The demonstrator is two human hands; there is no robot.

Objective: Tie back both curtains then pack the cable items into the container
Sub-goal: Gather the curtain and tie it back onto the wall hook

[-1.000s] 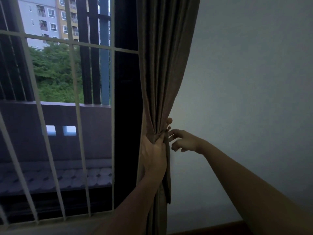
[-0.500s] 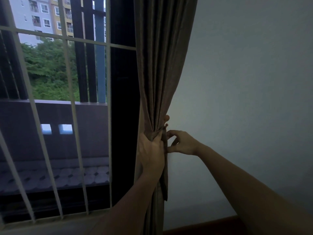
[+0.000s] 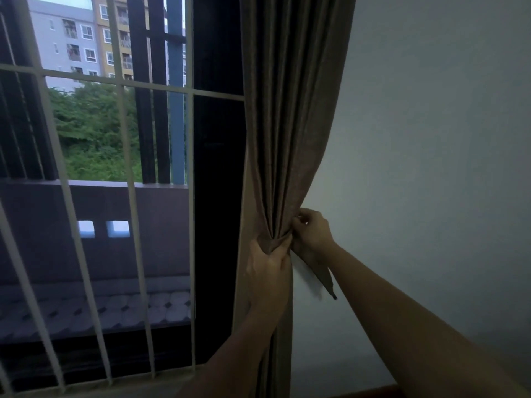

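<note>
The left hand is clenching the gathered curtain at its pinched waist, fingers wrapped around the bunched folds, beside the dark window frame. The curtain's long axis is running vertically, hanging from above and falling past the hand toward the floor. The right hand is sitting just right of the bundle, touching it, and is pinching what looks like the tie-back strap, whose loose end is trailing down and right against the wall. Being nearer the strap, the right hand is probably the one fastening it around the bundle. No cable items or container are showing.
</note>
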